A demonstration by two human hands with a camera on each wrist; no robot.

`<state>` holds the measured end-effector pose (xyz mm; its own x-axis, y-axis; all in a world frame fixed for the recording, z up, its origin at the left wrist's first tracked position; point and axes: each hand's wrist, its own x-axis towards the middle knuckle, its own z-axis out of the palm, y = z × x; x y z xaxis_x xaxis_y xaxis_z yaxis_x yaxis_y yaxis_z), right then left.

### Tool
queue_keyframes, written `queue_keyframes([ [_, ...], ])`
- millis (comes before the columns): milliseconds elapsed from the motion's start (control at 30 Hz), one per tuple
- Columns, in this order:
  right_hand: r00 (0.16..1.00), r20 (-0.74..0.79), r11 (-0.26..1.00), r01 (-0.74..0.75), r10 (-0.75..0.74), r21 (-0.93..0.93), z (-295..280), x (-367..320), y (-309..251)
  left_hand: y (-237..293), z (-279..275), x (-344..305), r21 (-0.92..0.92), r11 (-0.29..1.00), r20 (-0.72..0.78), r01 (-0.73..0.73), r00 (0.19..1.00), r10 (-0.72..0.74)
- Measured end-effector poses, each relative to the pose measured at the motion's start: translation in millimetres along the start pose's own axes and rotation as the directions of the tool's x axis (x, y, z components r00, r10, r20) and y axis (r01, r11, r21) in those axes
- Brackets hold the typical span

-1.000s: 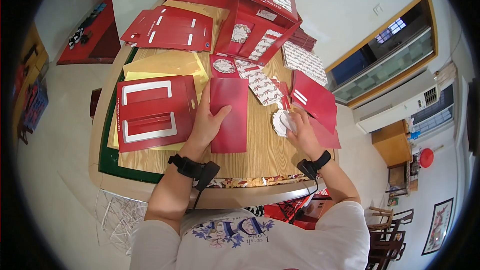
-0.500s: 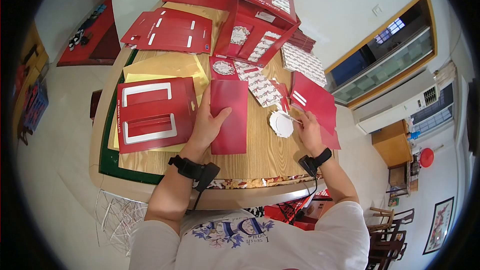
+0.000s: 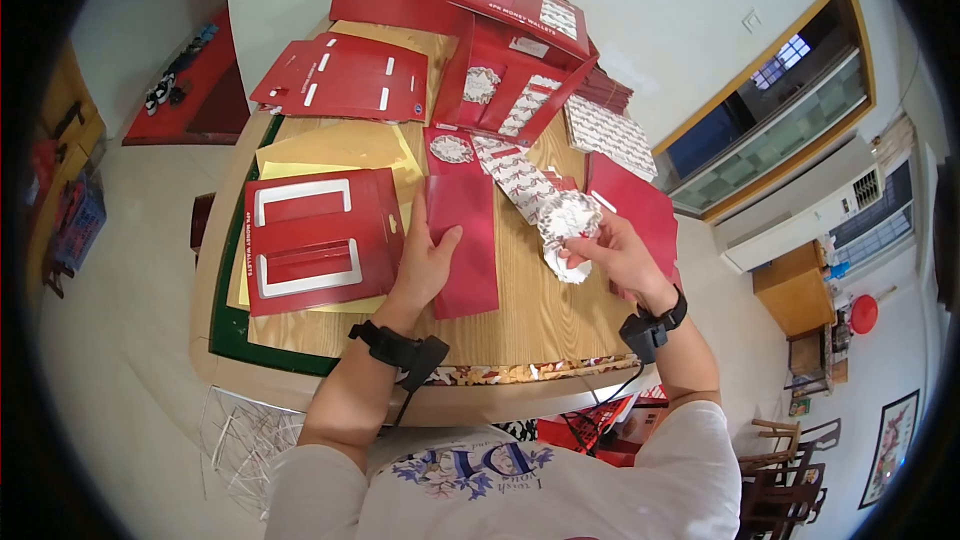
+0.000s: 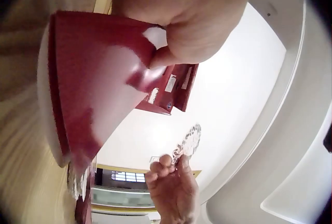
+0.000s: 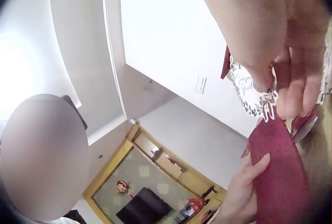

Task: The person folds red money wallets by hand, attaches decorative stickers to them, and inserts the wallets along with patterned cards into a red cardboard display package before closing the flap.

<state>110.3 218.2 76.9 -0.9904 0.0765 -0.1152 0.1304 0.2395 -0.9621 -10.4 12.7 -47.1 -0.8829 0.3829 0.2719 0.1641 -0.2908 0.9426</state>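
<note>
My left hand point(image 3: 426, 262) grips the left edge of a plain dark red folded card point(image 3: 466, 245), thumb on its front; in the left wrist view the card point(image 4: 98, 84) stands tilted under the thumb. My right hand point(image 3: 627, 258) pinches a round white floral tag point(image 3: 568, 214) between thumb and fingers, raised over the table. Printed lettering and leaves show on the tag point(image 5: 250, 92) in the right wrist view. Another white scalloped piece point(image 3: 568, 265) lies just below the held tag. Red cards point(image 3: 640, 210) lie beside the right hand.
A red package with white-framed windows point(image 3: 325, 240) lies on yellow sheets point(image 3: 345, 143) at left. Behind stand a red box point(image 3: 515, 65) and flat red packaging point(image 3: 350, 80). Patterned cards point(image 3: 610, 135) lie at back right; a patterned strip point(image 3: 515, 180) lies mid-table. The table's edge point(image 3: 500, 400) is near my body.
My right hand has lifted a floral tag from the white pieces and turned its printed side up. My left hand keeps its grip on the red card, which now tilts slightly.
</note>
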Motion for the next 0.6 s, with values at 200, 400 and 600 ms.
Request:
queue_keyframes([
  [200, 0.998, -0.051, 0.997, 0.033, -0.037, -0.067, 24, 28, 17, 2, -2, -1, -0.288, 0.948, 0.101, 0.133, 0.989, -0.108],
  [400, 0.994, 0.106, 0.986, 0.030, -0.013, -0.163, 37, 40, 16, -7, 1, 3, -0.521, 0.839, 0.080, 0.156, 0.988, -0.134],
  [600, 0.998, 0.013, 0.997, 0.065, -0.064, -0.029, 55, 52, 25, -8, 1, 1, -0.648, 0.702, 0.161, 0.295, 0.954, -0.252],
])
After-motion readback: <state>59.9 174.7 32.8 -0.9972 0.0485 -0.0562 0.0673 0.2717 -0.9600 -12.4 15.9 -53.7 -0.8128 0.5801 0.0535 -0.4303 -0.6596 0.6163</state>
